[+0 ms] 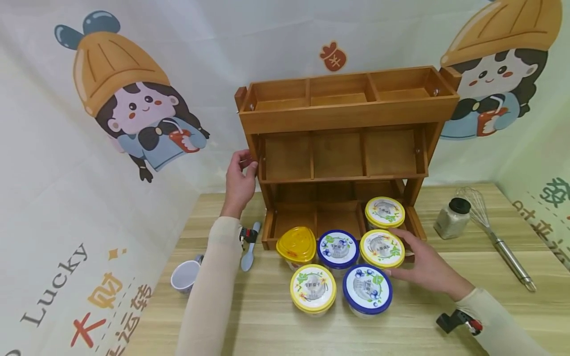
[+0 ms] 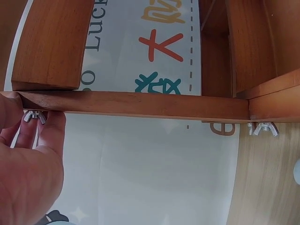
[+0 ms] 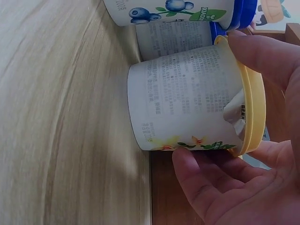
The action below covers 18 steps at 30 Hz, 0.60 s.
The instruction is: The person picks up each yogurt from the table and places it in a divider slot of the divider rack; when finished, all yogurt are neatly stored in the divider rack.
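Observation:
My left hand [image 1: 240, 180] grips the left side post of a brown wooden three-tier shelf [image 1: 343, 116]. In the left wrist view, its thumb and fingers straddle the post [image 2: 140, 104] beside a metal wing nut [image 2: 35, 116]. Low at the shelf's right front, my right hand [image 1: 425, 264] holds a white tub with a yellow lid [image 1: 382, 248], thumb and fingers on either side of it. The right wrist view shows this tub [image 3: 187, 101] upright on its base. Another yellow-lidded tub [image 1: 385, 212] sits behind it in the bottom tier's right compartment.
In front of the shelf stand two blue-lidded tubs [image 1: 367, 289], a yellow-lidded tub [image 1: 313, 289] and a yellow-topped cup [image 1: 296, 244]. A mug [image 1: 184, 277] and a grey spoon [image 1: 249, 252] lie left. On the right are a black-capped jar [image 1: 452, 218] and a whisk [image 1: 507, 254].

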{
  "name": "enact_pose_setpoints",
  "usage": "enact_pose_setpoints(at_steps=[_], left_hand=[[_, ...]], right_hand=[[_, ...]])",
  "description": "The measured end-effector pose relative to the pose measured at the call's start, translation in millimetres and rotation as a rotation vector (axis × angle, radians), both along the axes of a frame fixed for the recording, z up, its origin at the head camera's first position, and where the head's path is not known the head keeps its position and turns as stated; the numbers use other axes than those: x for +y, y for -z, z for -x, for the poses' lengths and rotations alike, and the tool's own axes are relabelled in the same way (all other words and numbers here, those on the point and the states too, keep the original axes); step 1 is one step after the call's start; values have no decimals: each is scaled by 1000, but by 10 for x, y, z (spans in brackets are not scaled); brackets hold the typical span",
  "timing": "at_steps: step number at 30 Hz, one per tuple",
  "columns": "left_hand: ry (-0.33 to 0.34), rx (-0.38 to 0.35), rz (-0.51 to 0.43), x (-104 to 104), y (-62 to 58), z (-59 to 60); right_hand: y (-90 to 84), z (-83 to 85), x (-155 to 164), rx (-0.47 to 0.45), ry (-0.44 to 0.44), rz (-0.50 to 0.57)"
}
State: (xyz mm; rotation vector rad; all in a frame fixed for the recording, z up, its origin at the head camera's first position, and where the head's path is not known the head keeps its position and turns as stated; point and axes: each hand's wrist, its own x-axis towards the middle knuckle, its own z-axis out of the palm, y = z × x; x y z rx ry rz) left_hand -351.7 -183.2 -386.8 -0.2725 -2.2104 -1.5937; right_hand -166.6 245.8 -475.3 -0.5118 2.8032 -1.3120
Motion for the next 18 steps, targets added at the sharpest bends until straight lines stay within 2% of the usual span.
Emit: enact_pose_setpoints(at_steps=[9, 18], left_hand=[[-4, 0, -1, 17, -10, 6], [-8, -5, 11, 9, -27, -12]], right_hand=[[-40, -15, 61, 26, 41, -16], [-224, -51, 95, 54, 49, 1]])
